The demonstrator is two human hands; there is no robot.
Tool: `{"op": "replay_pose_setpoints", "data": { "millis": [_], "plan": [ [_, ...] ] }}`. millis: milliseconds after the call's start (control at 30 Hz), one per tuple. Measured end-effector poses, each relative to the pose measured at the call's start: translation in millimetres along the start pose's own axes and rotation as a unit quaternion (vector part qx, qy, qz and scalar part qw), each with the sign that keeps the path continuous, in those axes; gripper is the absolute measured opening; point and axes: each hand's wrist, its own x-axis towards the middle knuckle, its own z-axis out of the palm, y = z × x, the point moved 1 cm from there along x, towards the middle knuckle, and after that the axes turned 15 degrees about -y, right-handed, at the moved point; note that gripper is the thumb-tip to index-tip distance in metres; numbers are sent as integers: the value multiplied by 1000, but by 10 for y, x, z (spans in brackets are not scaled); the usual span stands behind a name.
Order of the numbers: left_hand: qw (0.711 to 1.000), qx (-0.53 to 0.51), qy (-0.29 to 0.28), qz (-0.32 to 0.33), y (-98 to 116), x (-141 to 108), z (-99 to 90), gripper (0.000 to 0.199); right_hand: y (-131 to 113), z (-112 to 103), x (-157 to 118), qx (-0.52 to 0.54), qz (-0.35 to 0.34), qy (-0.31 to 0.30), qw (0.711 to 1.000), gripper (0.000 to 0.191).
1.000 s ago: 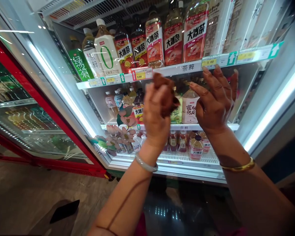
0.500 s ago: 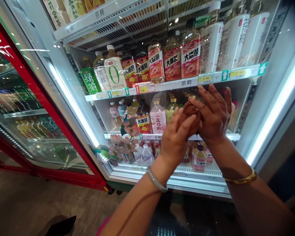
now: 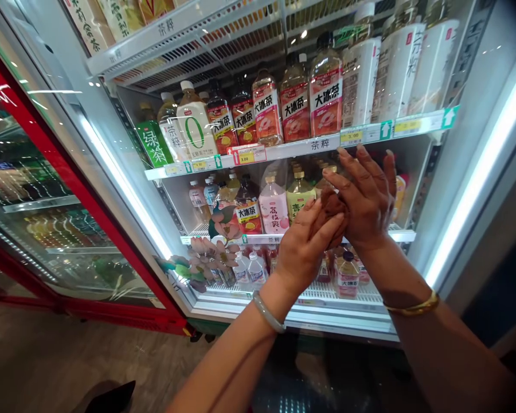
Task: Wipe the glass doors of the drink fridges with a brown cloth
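A crumpled reddish-brown cloth (image 3: 334,213) is bunched at the front of a lit drinks cooler, between my two hands. My left hand (image 3: 300,248), with a pale bangle at the wrist, has its fingers bent over the cloth's left side. Just right of it, my right hand (image 3: 365,201) has its fingers spread and raised toward the glass; its palm edge meets the cloth. A gold bangle circles the right wrist. Behind the hands, part of the middle shelf's bottles is hidden.
Bottled drinks stand on the upper shelf (image 3: 288,150) and lower ones. Flower decals (image 3: 212,258) mark the glass at lower left. Left of this cooler is another with a red frame (image 3: 107,212). A grey-brown floor (image 3: 34,344) shows at bottom left.
The view has shifted a little, so shelves and hands sit slightly farther left. More of the cloth shows between my hands, which remain close together.
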Motion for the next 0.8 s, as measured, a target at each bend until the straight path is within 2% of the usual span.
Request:
{"op": "replay_pose_setpoints", "data": {
  "millis": [67, 200, 300, 467, 533, 633, 733, 800],
  "plan": [
    [1000, 3, 5, -14, -22, 33, -49, 60, 4, 1, -6, -5, -9, 10, 1000, 27],
    [988, 25, 93, -123, -154, 159, -338, 59, -5, -14, -9, -13, 9, -26, 1000, 37],
    [979, 17, 120, -165, -124, 174, -343, 62, -14, -30, -8, -1, 2, -21, 1000, 38],
    [999, -4, 13, -36, 79, 85, 21, 61, 2, -19, -8, 17, 9, -31, 999, 29],
    [1000, -4, -6, -11, 75, 95, 41, 59, 8, -11, -10, 7, 8, -25, 1000, 29],
    [999, 1, 32, -32, -63, 175, -174, 58, 9, -6, -19, 6, -8, 6, 1000, 37],
    [984, 17, 128, -124, -262, 235, -475, 61, 13, -6, -27, -1, -7, 17, 1000, 45],
    [972, 26, 166, -163, -342, 236, -576, 63, 14, -10, -27, -9, 0, 5, 1000, 45]
  ]
}}
